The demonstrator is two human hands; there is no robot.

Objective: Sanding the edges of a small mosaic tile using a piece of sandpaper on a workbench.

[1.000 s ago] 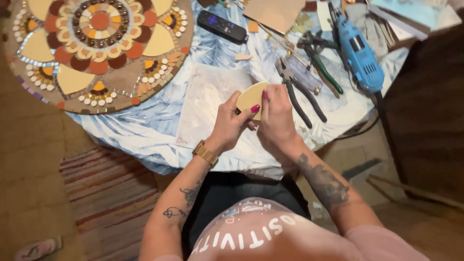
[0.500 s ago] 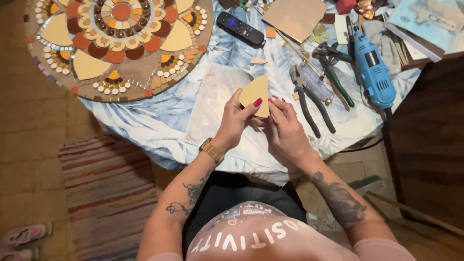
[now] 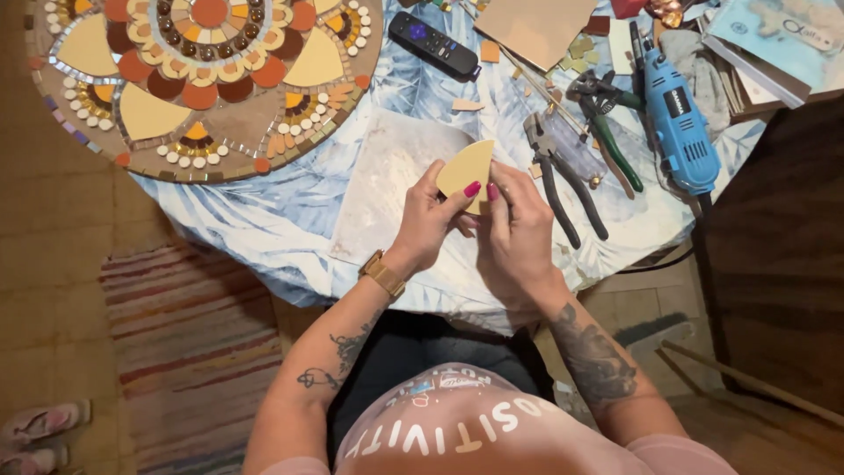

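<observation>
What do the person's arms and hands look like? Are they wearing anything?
Both forearms are bare with dark tattoos. The left hand has a tan wristwatch band at its wrist. Fingernails on both it and the right hand are painted pink-red. Short pink sleeves show at the upper arms.

mosaic (image 3: 211, 79) cut off at top, tile (image 3: 466, 171) btm behind fingers (image 3: 492, 198)

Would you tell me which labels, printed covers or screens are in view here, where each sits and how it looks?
Label on the blue power tool: right of the table, small dark rectangle with pale print.
Printed booklet: top right corner, pale blue cover with dark lettering.
Screens: none; only a black remote control, at the top centre.
</observation>
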